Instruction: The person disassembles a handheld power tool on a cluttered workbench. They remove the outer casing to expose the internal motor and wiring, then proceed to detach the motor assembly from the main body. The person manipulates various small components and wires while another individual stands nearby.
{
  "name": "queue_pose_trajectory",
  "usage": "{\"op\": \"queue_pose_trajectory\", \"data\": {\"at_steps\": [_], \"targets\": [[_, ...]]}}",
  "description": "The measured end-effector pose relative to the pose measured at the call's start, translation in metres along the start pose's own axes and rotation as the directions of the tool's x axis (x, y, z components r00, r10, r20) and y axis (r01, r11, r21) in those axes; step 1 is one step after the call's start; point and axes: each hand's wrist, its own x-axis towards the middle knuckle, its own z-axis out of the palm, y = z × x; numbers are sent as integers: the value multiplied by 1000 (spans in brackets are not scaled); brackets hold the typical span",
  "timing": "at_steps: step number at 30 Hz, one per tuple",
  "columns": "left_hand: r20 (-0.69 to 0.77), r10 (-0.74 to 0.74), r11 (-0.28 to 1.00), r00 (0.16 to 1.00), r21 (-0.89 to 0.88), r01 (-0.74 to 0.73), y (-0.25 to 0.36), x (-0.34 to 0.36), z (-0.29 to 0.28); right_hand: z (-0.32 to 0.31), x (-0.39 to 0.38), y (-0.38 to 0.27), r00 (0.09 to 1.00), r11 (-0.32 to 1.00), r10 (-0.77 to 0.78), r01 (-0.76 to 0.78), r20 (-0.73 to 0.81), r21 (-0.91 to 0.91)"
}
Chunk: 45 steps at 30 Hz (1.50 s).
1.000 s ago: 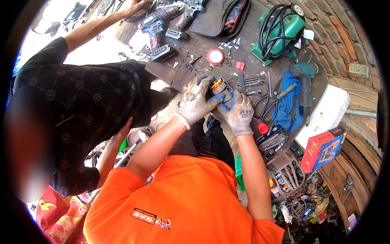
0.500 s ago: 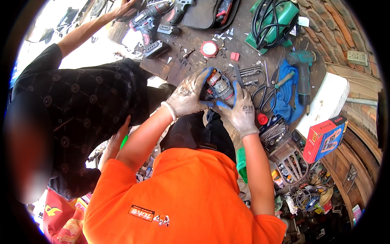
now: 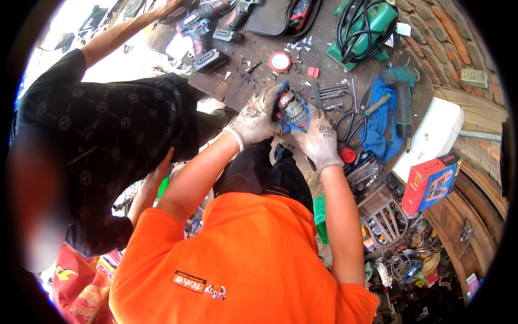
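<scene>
Between my gloved hands is an opened power tool [image 3: 294, 109], its silvery gearbox and copper-coloured motor parts bare in a dark half-housing. It looks like a drill. My left hand [image 3: 254, 116] grips its left side, blue-coated fingers curled round the far end. On the near right side my right hand [image 3: 319, 141] presses with thumb and fingers closed on it. The handle end is hidden. Just beyond lie a dark flat strip [image 3: 317, 96], a red round cap with a white face [image 3: 280, 62] and a small red plastic piece [image 3: 313, 72]. Black-handled scissors [image 3: 352, 129] rest right of my right hand.
A co-worker's arm [image 3: 116, 35] reaches over the bench at far left, near cordless drills [image 3: 202, 40]. At the back stand a black case [image 3: 270, 19] and a green corded machine [image 3: 367, 29]. Rightward lie a blue cloth [image 3: 379, 127], a teal tool [image 3: 402, 102] and a red-blue box [image 3: 431, 183].
The opened tool has turned slightly and shifted a little away from me within my hands. Both hands still hold it; my left hand has moved slightly right.
</scene>
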Motion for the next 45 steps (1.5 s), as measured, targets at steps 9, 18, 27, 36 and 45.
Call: {"op": "queue_pose_trajectory", "data": {"at_steps": [9, 18, 27, 36, 45], "targets": [[259, -156, 969, 953, 227, 97, 37, 20, -28, -17, 15, -15, 990, 995, 69, -60, 124, -74], [215, -110, 958, 970, 284, 46, 31, 19, -23, -27, 20, -23, 973, 990, 87, -60, 213, -129], [213, -185, 937, 959, 331, 107, 43, 18, -16, -27, 28, -13, 972, 990, 13, 21, 235, -142], [243, -152, 947, 958, 314, 71, 41, 20, -19, 1, 16, 4, 996, 995, -93, 94, 12, -40], [256, -144, 946, 956, 319, 57, 42, 22, -23, -2, 13, 1, 998, 998, -59, 59, 2, -10]]}}
